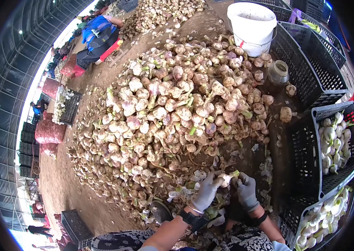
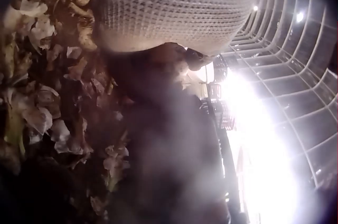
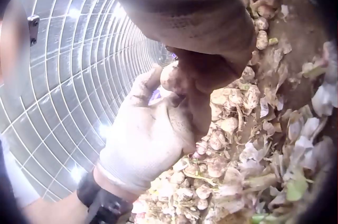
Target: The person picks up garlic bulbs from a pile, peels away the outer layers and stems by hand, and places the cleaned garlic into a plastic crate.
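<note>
A garlic bulb (image 1: 226,180) with a short green stem is held up in front of the person's lap. The gloved left hand (image 1: 205,193) grips its root side between thumb and fingers. From the other side, the gloved right hand (image 1: 247,193) has curled fingers on the stem end. In the right wrist view, the bulb (image 3: 170,77) shows between the left hand (image 3: 145,139) and the darker right-hand glove (image 3: 185,18). Only the knitted glove of the left hand (image 2: 174,12) fills the top of the left wrist view; the bulb is hidden there.
A large garlic heap (image 1: 177,108) spreads ahead, with loose peelings (image 1: 185,194) below the hands. Black crates of whitish peeled bulbs (image 1: 333,144) stand at right. Beyond are a white bucket (image 1: 252,29) and a jar (image 1: 278,73). Another person (image 1: 97,37) bends at far left.
</note>
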Demonstrator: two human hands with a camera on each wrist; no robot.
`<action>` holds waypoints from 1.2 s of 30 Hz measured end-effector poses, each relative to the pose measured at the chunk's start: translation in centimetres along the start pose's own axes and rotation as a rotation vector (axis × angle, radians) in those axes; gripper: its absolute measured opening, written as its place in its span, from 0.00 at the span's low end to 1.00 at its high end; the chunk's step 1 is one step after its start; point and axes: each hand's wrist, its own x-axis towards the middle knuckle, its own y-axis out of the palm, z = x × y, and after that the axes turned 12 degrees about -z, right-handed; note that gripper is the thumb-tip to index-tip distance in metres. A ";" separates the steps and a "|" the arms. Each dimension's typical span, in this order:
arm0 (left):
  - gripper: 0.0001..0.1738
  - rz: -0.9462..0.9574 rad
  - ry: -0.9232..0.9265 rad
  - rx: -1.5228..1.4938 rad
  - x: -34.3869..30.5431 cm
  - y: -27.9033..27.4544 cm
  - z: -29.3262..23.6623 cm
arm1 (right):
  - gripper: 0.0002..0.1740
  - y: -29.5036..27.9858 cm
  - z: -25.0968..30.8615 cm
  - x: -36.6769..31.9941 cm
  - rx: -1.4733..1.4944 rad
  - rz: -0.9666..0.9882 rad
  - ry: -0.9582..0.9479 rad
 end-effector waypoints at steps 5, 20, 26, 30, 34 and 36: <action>0.22 -0.074 0.051 0.186 -0.4 1.2 -0.4 | 0.15 -0.4 -0.1 0.3 0.085 -0.023 -0.073; 0.21 -0.034 -0.136 0.043 -0.9 1.8 -3.4 | 0.07 -0.2 1.1 -0.1 0.282 -0.010 0.185; 0.25 0.322 -0.742 -0.340 -0.6 -0.5 -3.6 | 0.14 -1.9 1.0 1.4 -0.302 0.171 -0.555; 0.27 0.324 -0.833 -0.410 -1.7 0.7 -3.8 | 0.14 -1.5 1.8 0.9 -0.060 0.196 -0.260; 0.30 0.158 -0.839 -0.490 -1.3 1.1 -3.2 | 0.18 -3.2 0.1 1.4 0.124 0.039 -0.009; 0.27 0.281 -0.801 -0.567 -1.1 0.9 -2.2 | 0.18 -3.0 0.2 0.2 0.144 0.171 -0.231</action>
